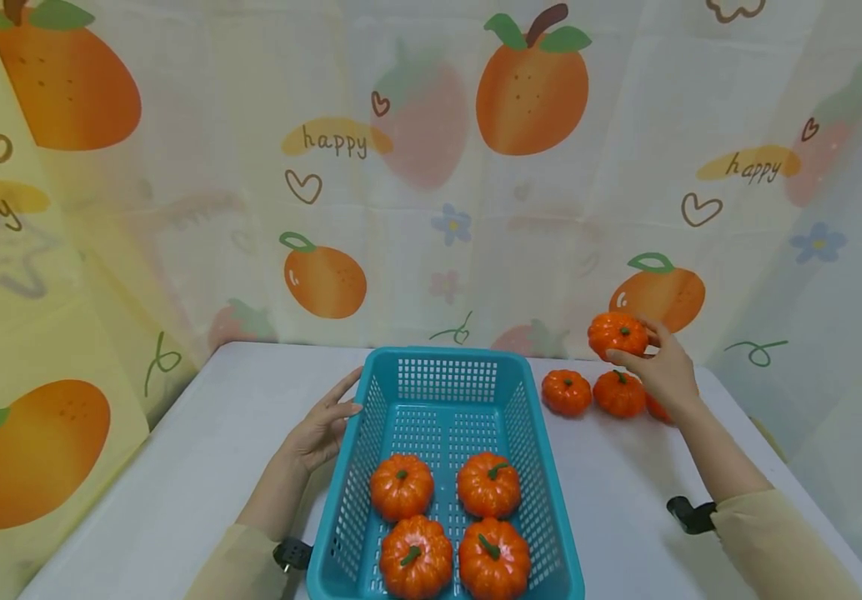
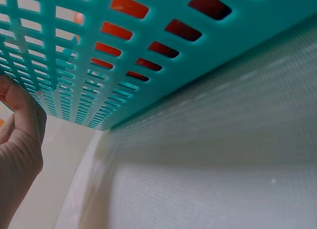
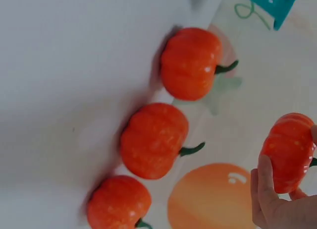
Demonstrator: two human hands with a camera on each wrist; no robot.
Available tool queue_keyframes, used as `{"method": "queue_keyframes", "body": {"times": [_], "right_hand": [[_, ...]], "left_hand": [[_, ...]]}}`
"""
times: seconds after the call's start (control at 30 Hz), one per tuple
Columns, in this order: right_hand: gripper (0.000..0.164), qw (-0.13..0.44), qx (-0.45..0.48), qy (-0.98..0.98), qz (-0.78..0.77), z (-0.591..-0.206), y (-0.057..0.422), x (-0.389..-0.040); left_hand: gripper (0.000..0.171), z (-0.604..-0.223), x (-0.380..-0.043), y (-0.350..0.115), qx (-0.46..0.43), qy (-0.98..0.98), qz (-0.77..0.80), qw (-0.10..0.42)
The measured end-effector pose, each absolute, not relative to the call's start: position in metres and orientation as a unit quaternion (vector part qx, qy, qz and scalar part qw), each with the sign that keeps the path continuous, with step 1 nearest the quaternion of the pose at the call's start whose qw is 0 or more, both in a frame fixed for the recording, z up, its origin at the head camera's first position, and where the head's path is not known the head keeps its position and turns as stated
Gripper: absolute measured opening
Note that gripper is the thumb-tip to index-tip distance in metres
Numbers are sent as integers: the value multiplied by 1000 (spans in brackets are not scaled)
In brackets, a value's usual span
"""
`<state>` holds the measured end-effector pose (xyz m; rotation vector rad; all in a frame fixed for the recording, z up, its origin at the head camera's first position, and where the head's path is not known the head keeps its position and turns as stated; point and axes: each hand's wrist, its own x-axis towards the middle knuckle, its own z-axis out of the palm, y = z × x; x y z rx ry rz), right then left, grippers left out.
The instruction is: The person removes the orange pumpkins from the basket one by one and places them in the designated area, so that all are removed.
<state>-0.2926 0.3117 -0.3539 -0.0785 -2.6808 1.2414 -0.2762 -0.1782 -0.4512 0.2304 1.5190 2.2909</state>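
Observation:
A small orange pumpkin (image 1: pixel 617 335) with a green stem is held up between the thumb and fingers of my right hand (image 1: pixel 659 367), above the table's back right. In the right wrist view this pumpkin (image 3: pixel 287 152) is apart from the others. My left hand (image 1: pixel 322 429) holds the left rim of a turquoise slotted basket (image 1: pixel 557 467). Inside the basket's near half lie several pumpkins (image 1: pixel 401 487). The left wrist view shows the bent fingers of my left hand (image 2: pixel 22 140) at the basket's side wall (image 2: pixel 148 45).
Right of the basket, three more pumpkins stand in a row on the white table (image 1: pixel 626 500): one pumpkin (image 1: pixel 567 393) beside the basket, a middle pumpkin (image 1: pixel 619 394), and a third pumpkin (image 1: pixel 659 410) partly hidden by my right hand. A fruit-patterned curtain (image 1: pixel 416 225) hangs behind.

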Motion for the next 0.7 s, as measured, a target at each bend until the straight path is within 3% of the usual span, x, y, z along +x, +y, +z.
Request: {"method": "queue_keyframes", "body": {"times": [0.7], "right_hand": [[89,119,-217,-842,479,-371,400,-294]], "left_hand": [[72,-449,-276,-177,74,546,813,188]]}}
